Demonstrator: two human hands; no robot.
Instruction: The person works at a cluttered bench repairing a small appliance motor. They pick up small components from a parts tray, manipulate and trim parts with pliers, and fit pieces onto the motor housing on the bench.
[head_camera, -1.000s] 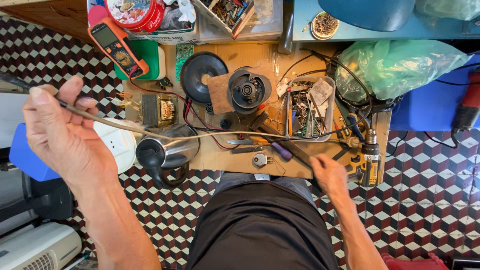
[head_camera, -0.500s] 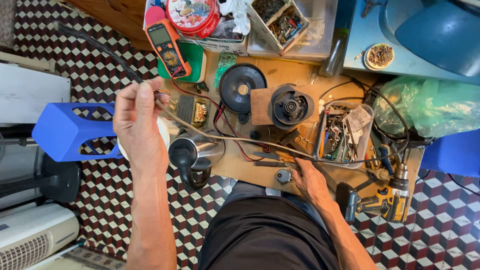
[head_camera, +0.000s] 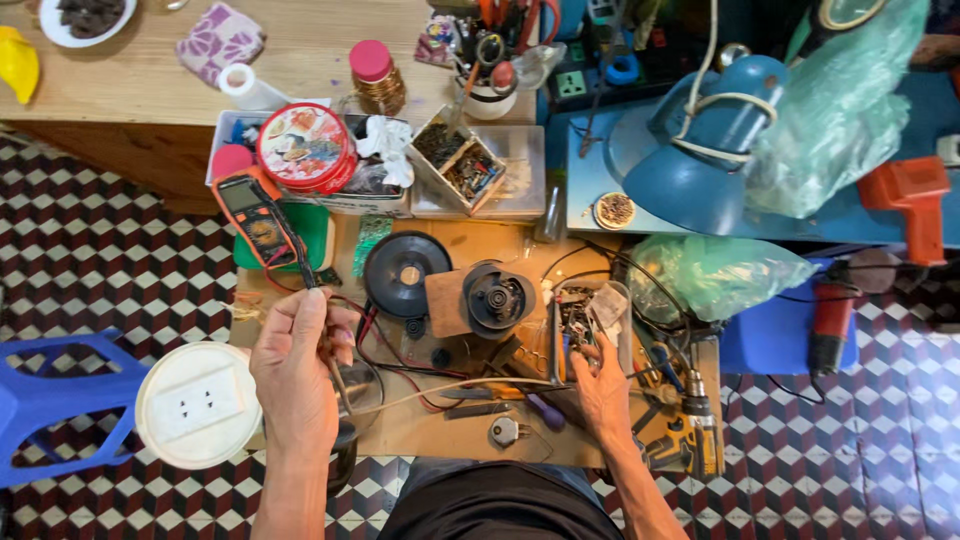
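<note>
Apparently left hand raised, pinching probe.

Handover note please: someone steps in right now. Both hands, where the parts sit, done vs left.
Left hand: grip closed on a thin probe-like tool, held over the small wooden work board.
Right hand: fingers in the clear parts tray; whether they hold anything cannot be told.
Motor and black disc lie mid-board, multimeter upper left.
Done: motor out, lying bare.
Left: not judgeable from this view.
</note>
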